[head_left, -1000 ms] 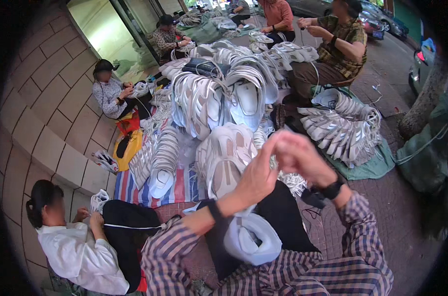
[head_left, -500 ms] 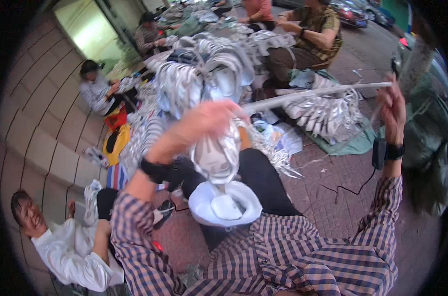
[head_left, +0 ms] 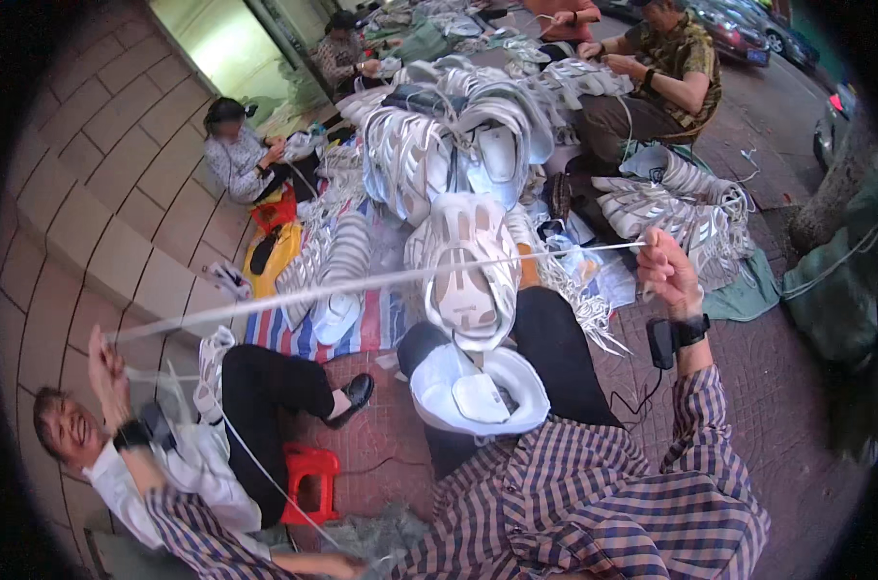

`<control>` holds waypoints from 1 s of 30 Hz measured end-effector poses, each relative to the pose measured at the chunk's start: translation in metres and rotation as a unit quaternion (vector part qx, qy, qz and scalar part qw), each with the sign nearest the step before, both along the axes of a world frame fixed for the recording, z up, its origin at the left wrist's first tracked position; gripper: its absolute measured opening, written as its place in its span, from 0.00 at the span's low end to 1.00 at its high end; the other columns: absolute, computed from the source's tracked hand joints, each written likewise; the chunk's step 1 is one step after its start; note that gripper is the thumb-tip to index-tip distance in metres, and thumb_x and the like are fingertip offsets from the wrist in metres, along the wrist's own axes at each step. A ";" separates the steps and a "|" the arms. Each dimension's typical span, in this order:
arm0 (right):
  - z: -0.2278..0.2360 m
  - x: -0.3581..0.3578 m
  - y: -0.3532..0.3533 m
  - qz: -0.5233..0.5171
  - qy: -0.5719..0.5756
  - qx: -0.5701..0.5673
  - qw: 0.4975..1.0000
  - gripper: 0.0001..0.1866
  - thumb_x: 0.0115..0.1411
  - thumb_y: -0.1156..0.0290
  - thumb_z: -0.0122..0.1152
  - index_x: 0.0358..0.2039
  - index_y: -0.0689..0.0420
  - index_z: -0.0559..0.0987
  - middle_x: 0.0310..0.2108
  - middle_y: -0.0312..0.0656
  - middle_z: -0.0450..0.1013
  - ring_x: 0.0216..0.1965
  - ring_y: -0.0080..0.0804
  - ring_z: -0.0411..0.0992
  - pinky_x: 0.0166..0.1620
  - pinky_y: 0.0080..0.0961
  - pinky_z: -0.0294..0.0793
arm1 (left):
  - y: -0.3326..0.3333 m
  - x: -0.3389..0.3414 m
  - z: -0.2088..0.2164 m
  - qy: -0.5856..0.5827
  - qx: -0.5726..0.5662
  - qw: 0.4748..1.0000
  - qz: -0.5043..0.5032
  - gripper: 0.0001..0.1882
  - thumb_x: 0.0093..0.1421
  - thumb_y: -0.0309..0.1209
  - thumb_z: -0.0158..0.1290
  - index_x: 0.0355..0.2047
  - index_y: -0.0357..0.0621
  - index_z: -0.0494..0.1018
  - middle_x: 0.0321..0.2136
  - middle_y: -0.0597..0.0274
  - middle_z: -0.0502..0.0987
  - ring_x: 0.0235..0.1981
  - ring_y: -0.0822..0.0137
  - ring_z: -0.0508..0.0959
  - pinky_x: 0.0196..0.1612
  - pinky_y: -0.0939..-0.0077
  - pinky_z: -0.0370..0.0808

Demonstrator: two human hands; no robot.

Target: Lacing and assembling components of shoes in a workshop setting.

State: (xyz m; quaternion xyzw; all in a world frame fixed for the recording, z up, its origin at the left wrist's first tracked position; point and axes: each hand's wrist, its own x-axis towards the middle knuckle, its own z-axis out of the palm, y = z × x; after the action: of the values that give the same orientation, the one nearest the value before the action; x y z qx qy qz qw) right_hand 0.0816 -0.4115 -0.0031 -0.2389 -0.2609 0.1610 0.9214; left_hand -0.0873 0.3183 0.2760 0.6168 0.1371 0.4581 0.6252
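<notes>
A long white shoelace (head_left: 362,288) is pulled almost straight between my hands, crossing in front of a shoe upper. My left hand (head_left: 108,379), raised far out to the left, pinches one end of the stretch. Its fingers are slightly blurred. On the right, my right hand (head_left: 669,271) is closed on the other end. Over my lap stands the white and beige shoe upper (head_left: 463,280), sole opening toward me, touched by neither hand. Below it, against my shirt, sits a rounded white shoe piece (head_left: 478,391) with an inner flap.
Shoe uppers lie in a large pile (head_left: 458,135) ahead, with a second pile (head_left: 681,213) at the right. A person in white (head_left: 178,474) sits close at my left, beside a red stool (head_left: 310,480). Green sacks (head_left: 840,280) stand at the right. Other people work farther off.
My left hand has swung from above the shoe upper far left and down, drawing the lace out long. My right hand has come lower and inward. The view has shifted left.
</notes>
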 end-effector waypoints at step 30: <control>0.029 0.038 0.151 -0.318 -0.265 -0.587 0.696 0.08 0.56 0.72 0.55 0.34 0.61 0.77 0.29 0.40 0.74 0.22 0.22 0.73 0.24 0.20 0.70 | -0.299 0.140 -0.224 0.232 0.435 0.826 -0.275 0.08 0.54 0.31 0.50 0.34 0.43 0.72 0.21 0.59 0.74 0.20 0.66 0.72 0.27 0.75 0.68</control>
State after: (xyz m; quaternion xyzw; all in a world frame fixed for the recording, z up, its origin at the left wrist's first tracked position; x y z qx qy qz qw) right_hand 0.1194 -0.2602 0.0257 -0.8324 -0.2551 -0.0909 0.4835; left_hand 0.0531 0.0188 0.0520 0.9251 -0.1102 0.1227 0.3420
